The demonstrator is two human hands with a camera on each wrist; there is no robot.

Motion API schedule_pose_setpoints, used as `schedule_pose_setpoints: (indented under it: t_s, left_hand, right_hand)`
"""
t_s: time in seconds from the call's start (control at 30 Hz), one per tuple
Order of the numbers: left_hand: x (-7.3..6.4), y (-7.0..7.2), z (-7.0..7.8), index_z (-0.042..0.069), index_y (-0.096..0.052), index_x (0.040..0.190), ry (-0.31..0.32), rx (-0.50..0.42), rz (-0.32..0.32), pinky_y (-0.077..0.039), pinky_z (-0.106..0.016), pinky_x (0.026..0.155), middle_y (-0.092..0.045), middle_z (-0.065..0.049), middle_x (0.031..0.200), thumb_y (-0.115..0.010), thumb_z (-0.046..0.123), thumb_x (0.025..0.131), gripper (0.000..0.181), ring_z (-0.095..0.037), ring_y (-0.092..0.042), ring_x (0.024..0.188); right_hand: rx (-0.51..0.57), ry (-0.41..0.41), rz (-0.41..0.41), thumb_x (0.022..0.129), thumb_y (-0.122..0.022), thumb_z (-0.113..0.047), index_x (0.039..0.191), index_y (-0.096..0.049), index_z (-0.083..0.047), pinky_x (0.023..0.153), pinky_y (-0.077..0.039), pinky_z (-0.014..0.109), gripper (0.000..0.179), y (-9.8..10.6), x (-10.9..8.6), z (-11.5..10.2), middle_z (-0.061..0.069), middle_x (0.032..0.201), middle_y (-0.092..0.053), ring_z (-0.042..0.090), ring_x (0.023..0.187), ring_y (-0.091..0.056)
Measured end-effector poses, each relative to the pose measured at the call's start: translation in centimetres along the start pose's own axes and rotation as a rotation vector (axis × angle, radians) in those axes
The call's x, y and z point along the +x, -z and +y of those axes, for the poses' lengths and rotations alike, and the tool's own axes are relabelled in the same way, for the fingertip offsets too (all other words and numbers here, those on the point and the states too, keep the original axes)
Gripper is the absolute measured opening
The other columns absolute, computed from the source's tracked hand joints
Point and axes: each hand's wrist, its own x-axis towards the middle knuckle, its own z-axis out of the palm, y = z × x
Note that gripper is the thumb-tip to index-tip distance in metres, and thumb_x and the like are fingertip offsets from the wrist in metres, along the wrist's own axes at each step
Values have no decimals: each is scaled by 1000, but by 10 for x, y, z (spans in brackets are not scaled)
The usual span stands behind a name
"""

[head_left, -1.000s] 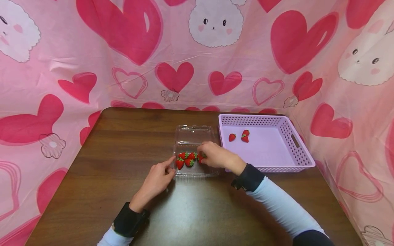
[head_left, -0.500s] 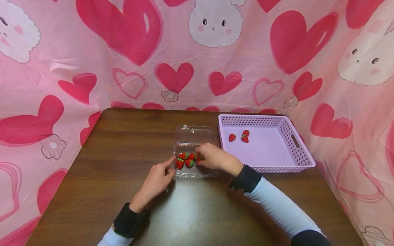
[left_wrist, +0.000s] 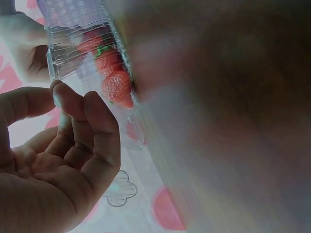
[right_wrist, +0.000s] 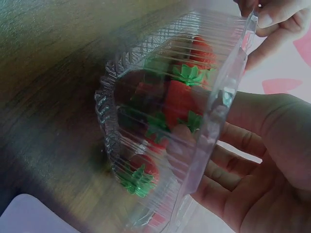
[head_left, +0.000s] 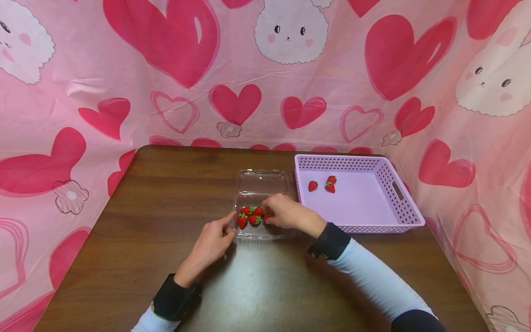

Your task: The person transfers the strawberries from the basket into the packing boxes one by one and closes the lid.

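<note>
Pink fabric [head_left: 269,121] printed with red hearts, pale flowers and white animal faces hangs around the back and sides of the workspace, slightly creased. Before it stands a dark brown wood-grain bench [head_left: 265,295] with rounded far corners; light shines on its surface in front of a clear, ribbed plastic clamshell container [head_left: 267,235], the landmark for everything else. The container's transparent lid [head_left: 262,180] is open, on the side toward the fabric.

Four red strawberries with green leafy tops [head_left: 255,220] lie grouped in the container's left part. Just right of them, inside the container, the right hand [head_left: 287,213] grasps another red strawberry [right_wrist: 178,99] between thumb and fingers. At the container's left edge, the left hand [head_left: 211,240] touches the rim; whether its fingers pinch the plastic or merely rest there cannot be told.

Right of the container, close by, sits a shallow rectangular lavender plastic basket [head_left: 358,200] with perforated walls. Three more strawberries lie in its left part, two touching, one slightly apart. Both wrists wear black bands [head_left: 172,297] above pale sleeves [head_left: 381,276].
</note>
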Motion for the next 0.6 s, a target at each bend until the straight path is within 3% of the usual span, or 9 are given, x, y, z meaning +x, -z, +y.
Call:
schedule_pose_setpoints:
  t_s: [0.43,0.6]
  left_hand:
    - [0,0,-1,1,-54,152,1,-5,-1,-40,-29,45,-55,0,68,-67,4,98,56,-17,-50,47]
    - [0,0,-2,0,-55,152,-29,13,14,-40,-27,47,-54,3,66,-66,5,97,56,-13,-48,45]
  right_hand:
    - [-4,-28,-11,89,-87,-16,97,-75,-5,67,-53,29,18,-5,3,0,0,78,-65,18,71,-59]
    - [-31,-23,-2,88,-87,-15,91,-73,-4,64,-49,31,17,-7,4,0,0,74,-61,18,70,-56]
